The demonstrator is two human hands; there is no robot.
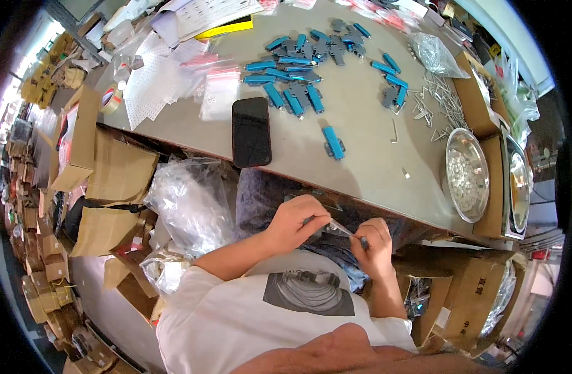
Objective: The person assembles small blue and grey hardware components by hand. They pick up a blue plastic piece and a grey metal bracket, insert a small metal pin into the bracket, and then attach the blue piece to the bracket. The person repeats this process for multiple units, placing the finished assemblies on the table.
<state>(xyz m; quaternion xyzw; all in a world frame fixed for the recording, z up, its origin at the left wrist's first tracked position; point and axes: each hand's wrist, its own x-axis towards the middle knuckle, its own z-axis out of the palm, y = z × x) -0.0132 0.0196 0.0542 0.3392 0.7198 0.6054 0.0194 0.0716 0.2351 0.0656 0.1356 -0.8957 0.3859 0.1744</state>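
Note:
Both my hands are in my lap, below the front edge of the grey table (360,162). My left hand (296,219) pinches one end of a small, thin, clear piece (340,229) that looks like a little plastic bag. My right hand (374,240) is closed on its other end, with a small dark part at the fingertips. What is inside the piece I cannot tell. On the table above lie a black phone (251,131), a single blue and grey metal part (333,143) and a heap of the same parts (295,65).
Hex keys (438,100) are scattered at the table's right, beside a steel bowl of small pale pieces (466,176) and a second bowl (520,187). Zip bags (216,90), a tape roll (110,98), cardboard boxes (120,168) and a big clear plastic bag (189,199) sit to my left.

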